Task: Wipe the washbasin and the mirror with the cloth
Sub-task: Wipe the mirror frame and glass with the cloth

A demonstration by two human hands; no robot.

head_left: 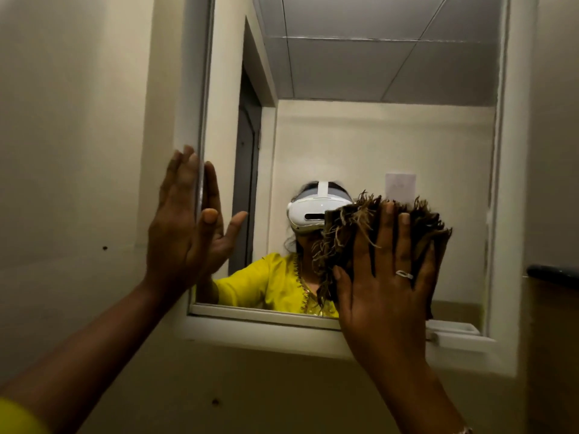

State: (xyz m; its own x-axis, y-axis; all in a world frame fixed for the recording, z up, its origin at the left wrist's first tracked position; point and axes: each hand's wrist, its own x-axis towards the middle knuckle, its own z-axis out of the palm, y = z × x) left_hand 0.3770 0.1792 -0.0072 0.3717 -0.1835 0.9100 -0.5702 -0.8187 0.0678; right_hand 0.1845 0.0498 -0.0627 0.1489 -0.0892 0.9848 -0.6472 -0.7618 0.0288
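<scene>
The mirror (pixel 360 136) hangs on the wall ahead in a white frame (pixel 266 324). My right hand (pixel 385 277) lies flat with straight fingers and presses a dark brown frayed cloth (pixel 344 223) against the lower right part of the glass. My left hand (pixel 178 227) is held flat with its fingers straight against the mirror's left frame edge, holding nothing. The washbasin is out of view.
A cream wall (pixel 78 151) surrounds the mirror, with a few dark specks. A dark bar (pixel 554 274) juts from the right wall. The mirror reflects a person in a yellow top, a doorway and ceiling tiles.
</scene>
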